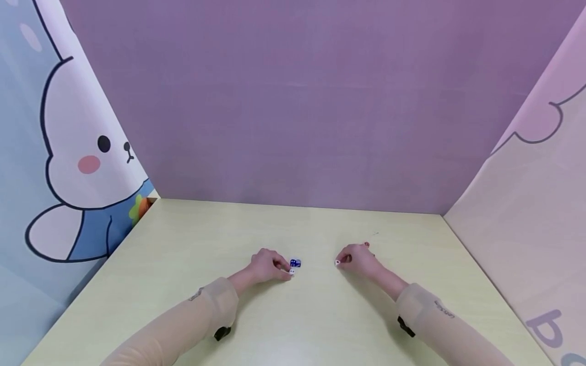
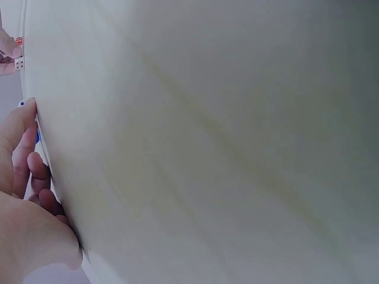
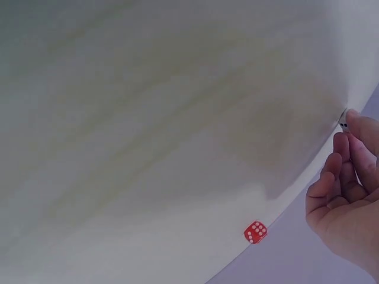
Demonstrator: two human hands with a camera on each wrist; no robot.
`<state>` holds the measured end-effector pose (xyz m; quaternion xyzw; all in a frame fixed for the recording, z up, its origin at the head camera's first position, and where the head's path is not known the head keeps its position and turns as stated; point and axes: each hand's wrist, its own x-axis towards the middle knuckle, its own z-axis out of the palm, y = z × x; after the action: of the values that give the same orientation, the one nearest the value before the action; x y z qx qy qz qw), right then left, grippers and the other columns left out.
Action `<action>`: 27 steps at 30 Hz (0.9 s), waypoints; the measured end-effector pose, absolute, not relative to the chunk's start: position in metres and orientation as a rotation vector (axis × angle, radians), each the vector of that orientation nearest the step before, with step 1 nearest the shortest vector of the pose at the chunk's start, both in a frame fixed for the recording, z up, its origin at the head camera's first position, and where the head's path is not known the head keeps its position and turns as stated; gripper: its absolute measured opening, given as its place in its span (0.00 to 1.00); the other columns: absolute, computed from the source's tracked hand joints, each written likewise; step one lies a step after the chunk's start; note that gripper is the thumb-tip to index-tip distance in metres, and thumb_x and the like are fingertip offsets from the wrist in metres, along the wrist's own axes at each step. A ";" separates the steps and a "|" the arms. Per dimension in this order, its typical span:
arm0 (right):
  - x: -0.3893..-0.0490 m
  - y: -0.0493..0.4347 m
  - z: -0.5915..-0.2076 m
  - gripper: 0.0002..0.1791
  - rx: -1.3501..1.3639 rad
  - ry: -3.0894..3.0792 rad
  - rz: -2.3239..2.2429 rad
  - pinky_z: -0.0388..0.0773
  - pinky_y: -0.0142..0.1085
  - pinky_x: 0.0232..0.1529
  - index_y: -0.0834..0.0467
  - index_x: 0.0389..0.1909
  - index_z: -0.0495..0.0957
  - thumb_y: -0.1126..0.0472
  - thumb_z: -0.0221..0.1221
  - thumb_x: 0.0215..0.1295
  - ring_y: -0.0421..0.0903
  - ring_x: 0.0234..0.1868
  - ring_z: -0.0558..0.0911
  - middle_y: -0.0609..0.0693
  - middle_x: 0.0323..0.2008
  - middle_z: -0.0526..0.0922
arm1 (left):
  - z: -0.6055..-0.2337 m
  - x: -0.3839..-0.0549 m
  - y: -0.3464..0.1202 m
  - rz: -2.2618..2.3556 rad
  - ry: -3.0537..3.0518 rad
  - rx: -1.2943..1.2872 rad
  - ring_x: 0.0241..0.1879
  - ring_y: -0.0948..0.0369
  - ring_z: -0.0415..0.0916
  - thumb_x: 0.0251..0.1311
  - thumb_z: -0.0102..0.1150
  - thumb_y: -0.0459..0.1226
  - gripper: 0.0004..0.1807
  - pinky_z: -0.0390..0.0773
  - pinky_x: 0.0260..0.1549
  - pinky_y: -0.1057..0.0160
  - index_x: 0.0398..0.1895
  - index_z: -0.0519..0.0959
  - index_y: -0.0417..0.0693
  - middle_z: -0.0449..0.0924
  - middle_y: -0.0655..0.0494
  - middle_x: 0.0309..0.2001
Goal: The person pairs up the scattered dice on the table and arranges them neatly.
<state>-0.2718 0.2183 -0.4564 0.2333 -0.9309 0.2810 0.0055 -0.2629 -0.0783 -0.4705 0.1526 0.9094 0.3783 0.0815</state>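
Note:
My left hand pinches a white die at its fingertips, low at the tabletop. Right behind that die, two blue dice sit side by side. Across a gap to the right, my right hand holds another white die between thumb and finger. Just beyond the right hand lies a red die, which also shows in the right wrist view as a red die with white pips. A second small reddish bit peeks out beside that hand, mostly hidden.
The pale wooden table stretches around both hands. A purple panel rises at its back edge. Printed cloth walls stand on both sides, with a cartoon rabbit on the left one.

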 end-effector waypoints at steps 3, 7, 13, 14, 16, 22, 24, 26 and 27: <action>-0.268 0.215 -0.456 0.05 0.754 -2.907 0.902 0.74 0.27 0.31 0.60 0.30 0.83 0.69 0.67 0.50 0.37 0.28 0.76 0.47 0.28 0.83 | -0.470 -0.261 -0.078 1.137 2.718 0.465 0.28 0.66 0.69 0.40 0.76 0.45 0.09 0.57 0.48 0.48 0.26 0.85 0.60 0.75 0.66 0.23; -0.264 0.211 -0.454 0.05 0.753 -2.912 0.926 0.74 0.27 0.31 0.60 0.30 0.83 0.68 0.68 0.50 0.37 0.28 0.76 0.47 0.28 0.83 | -0.469 -0.260 -0.078 1.145 2.718 0.468 0.28 0.65 0.69 0.40 0.76 0.44 0.09 0.57 0.47 0.49 0.26 0.85 0.59 0.75 0.66 0.23; -0.260 0.203 -0.454 0.05 0.729 -2.944 0.961 0.74 0.27 0.31 0.57 0.29 0.84 0.67 0.68 0.50 0.37 0.28 0.76 0.45 0.27 0.83 | -0.469 -0.261 -0.078 1.145 2.716 0.474 0.28 0.65 0.69 0.40 0.76 0.45 0.09 0.56 0.47 0.49 0.26 0.85 0.59 0.75 0.66 0.23; -0.259 0.201 -0.455 0.05 0.730 -2.945 0.961 0.74 0.27 0.31 0.57 0.29 0.84 0.67 0.68 0.50 0.37 0.28 0.76 0.44 0.27 0.82 | -0.470 -0.261 -0.079 1.144 2.716 0.474 0.28 0.65 0.69 0.40 0.76 0.45 0.09 0.56 0.47 0.49 0.26 0.85 0.59 0.75 0.66 0.23; -0.258 0.198 -0.455 0.05 0.729 -2.949 0.972 0.73 0.27 0.31 0.57 0.29 0.84 0.66 0.68 0.50 0.37 0.28 0.75 0.44 0.27 0.82 | -0.470 -0.262 -0.079 1.142 2.717 0.478 0.28 0.65 0.69 0.40 0.76 0.45 0.09 0.56 0.46 0.49 0.26 0.85 0.60 0.75 0.66 0.23; -0.255 0.191 -0.455 0.06 0.763 -2.939 0.985 0.74 0.27 0.31 0.58 0.30 0.83 0.66 0.69 0.49 0.36 0.28 0.76 0.44 0.27 0.82 | -0.471 -0.262 -0.080 1.143 2.723 0.486 0.28 0.65 0.68 0.40 0.76 0.45 0.08 0.56 0.45 0.50 0.26 0.85 0.60 0.75 0.66 0.23; -0.254 0.189 -0.455 0.06 0.771 -2.939 0.981 0.74 0.27 0.31 0.58 0.30 0.83 0.66 0.69 0.49 0.36 0.28 0.76 0.44 0.27 0.82 | -0.471 -0.262 -0.080 1.141 2.727 0.489 0.28 0.65 0.68 0.40 0.76 0.45 0.08 0.56 0.45 0.50 0.26 0.85 0.60 0.75 0.66 0.23; -0.253 0.187 -0.455 0.06 0.776 -2.941 0.979 0.74 0.27 0.31 0.58 0.30 0.83 0.66 0.69 0.49 0.37 0.28 0.76 0.44 0.27 0.82 | -0.471 -0.262 -0.080 1.140 2.727 0.487 0.28 0.65 0.68 0.40 0.76 0.45 0.09 0.56 0.45 0.50 0.26 0.85 0.60 0.75 0.66 0.23; -0.253 0.185 -0.456 0.06 0.776 -2.942 0.979 0.74 0.27 0.31 0.58 0.30 0.83 0.66 0.69 0.49 0.37 0.28 0.76 0.44 0.27 0.82 | -0.471 -0.262 -0.080 1.140 2.727 0.486 0.28 0.65 0.68 0.40 0.76 0.45 0.09 0.56 0.45 0.50 0.26 0.85 0.60 0.75 0.66 0.23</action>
<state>-0.2529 0.1854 -0.4557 0.2426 -0.9202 0.3061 -0.0271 -0.2620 -0.0797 -0.4710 0.1620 0.9080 0.3795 0.0730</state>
